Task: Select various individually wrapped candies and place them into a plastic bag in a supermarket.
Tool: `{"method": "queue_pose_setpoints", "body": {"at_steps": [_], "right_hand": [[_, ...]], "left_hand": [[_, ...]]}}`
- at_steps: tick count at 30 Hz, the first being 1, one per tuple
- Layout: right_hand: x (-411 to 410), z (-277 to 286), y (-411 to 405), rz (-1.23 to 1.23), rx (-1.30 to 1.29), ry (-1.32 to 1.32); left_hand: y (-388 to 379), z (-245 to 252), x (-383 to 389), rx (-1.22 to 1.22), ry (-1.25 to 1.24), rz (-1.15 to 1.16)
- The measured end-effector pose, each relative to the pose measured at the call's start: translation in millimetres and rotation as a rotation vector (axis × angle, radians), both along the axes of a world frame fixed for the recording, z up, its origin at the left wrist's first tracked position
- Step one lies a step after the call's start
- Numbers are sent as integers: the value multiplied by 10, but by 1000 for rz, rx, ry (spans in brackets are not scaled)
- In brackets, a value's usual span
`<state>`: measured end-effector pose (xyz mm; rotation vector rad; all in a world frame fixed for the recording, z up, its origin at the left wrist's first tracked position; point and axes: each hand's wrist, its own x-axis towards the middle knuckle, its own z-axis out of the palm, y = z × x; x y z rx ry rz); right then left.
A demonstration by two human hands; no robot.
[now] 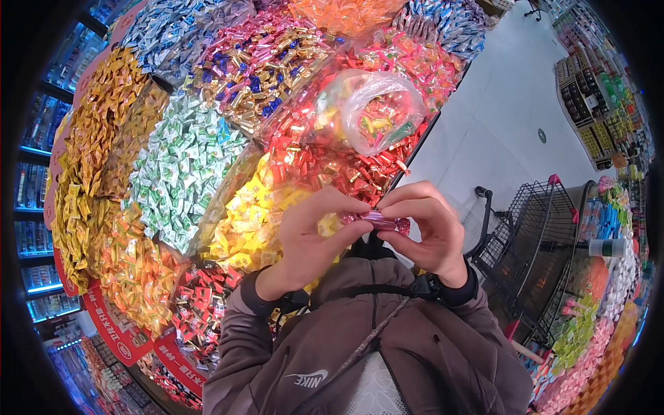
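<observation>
Both hands meet in front of my chest around one candy in a shiny pink wrapper (384,223). My left hand (324,233) pinches the wrapper's left end between thumb and forefinger. The right side of the candy is between the thumb and fingers of my right hand (428,228). Just beyond them lies a heap of red-wrapped candies (295,155). On that heap rests a clear plastic bag (358,129), its mouth spread, with mixed wrapped candies inside. Yellow-wrapped candies (244,223) are heaped to the left of my left hand.
More bins hold green-and-white (181,171), gold (104,119) and pink-and-gold wrapped candies (259,67), with clear dividers (223,197) between some. The display's dark edge runs along the pale floor (482,109). A wire shopping cart (529,233) stands to the right, near stocked shelves (586,98).
</observation>
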<state>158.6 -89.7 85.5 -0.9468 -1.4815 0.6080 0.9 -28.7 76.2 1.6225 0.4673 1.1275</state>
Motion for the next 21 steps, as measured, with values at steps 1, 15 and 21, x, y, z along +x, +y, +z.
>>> {"method": "queue_pose_setpoints", "body": {"at_steps": [1, 15, 21], "right_hand": [[5, -22, -25, 0, -47, 23], [24, -148, -76, 33, -54, 239], [49, -105, -45, 16, -56, 126]], "left_hand": [[-5, -1, 5, -2, -2, -1], [-38, -37, 4, -43, 44, -81], [12, -10, 3, -24, 63, -93]]}}
